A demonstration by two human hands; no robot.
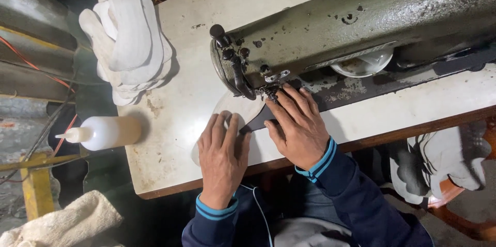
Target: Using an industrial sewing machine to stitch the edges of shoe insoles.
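Head view, looking down on a worn cream-white tabletop [175,123] with a wooden front edge.

Left hand [223,150]: lies flat, palm down, fingers [219,125] extended and released, pressing on a pale, rounded white fabric piece [238,107]. Nothing is clenched in it.

Right hand [298,125]: at 3 o'clock of the left hand, just beside it, also flat. Its fingers [289,99] are spread and pressed on a dark grey fabric piece [258,120] that overlaps the white one. Fingertips reach up to the needle and presser foot [271,92]; whether they touch the metal, cannot tell.

Work position: both fabric pieces lie on the tabletop directly under the head of the old grey-green metal sewing machine [361,25], at 12 o'clock of the hands. The white piece runs from the needle down toward 7 o'clock, partly hidden under the left hand.

Surroundings:
- Stack of white cut fabric pieces [126,35] at 10 o'clock, on the tabletop's far left corner.
- White plastic squeeze bottle with a nozzle [103,132] at 9 o'clock, lying on its side off the tabletop's left edge, nozzle pointing to 9 o'clock.
- Cream towel-like cloth [62,224] at 8 o'clock, lower down.
- Heap of white and grey cut pieces [444,161] at 4 o'clock, below the tabletop's level.

Sleeves: dark blue, lighter blue cuffs.
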